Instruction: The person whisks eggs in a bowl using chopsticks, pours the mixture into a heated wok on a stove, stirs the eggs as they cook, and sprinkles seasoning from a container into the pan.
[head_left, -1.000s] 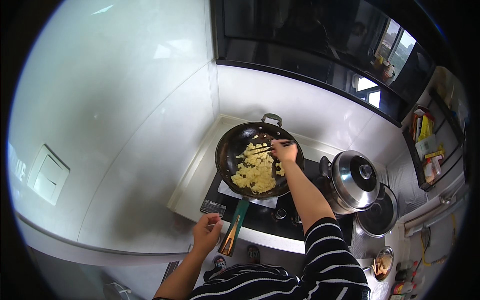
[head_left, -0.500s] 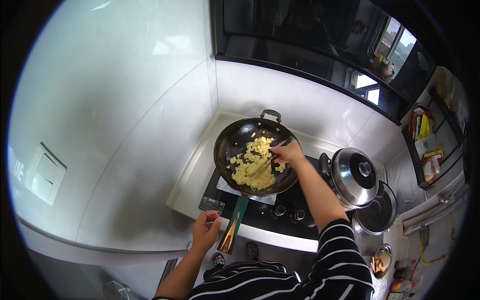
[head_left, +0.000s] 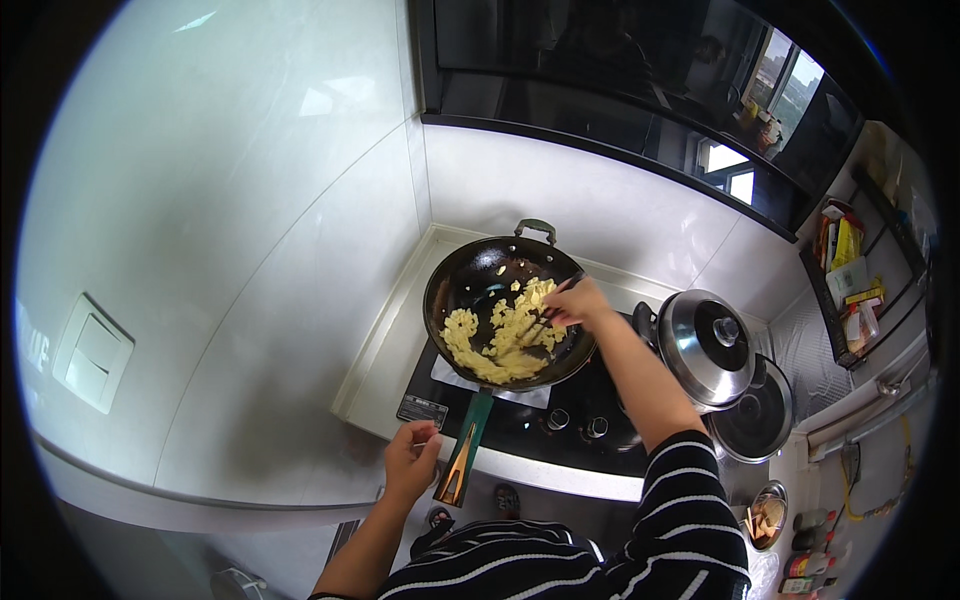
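Over the right side of the wok [head_left: 463,287], the right hand [head_left: 578,302] grips dark chopsticks [head_left: 546,317]; their lower ends are blurred among the scrambled egg [head_left: 505,345] in this wok. Beside the green handle [head_left: 473,425], the left hand [head_left: 410,462] is loosely curled, thumb apart from forefinger, its palm hidden.

Above the left half of the wok [head_left: 462,290] the air is open to a hand, while the right hand [head_left: 578,303] and its forearm block the way in from the front right. A small gap parts the left hand [head_left: 412,462] from the green wok handle [head_left: 478,420], which reaches across the front edge of the tabletop [head_left: 352,398]. The tiled wall [head_left: 270,270] bounds the left, the lidded pot [head_left: 690,325] crowds the right, and a glossy black panel [head_left: 590,100] overhangs the back.
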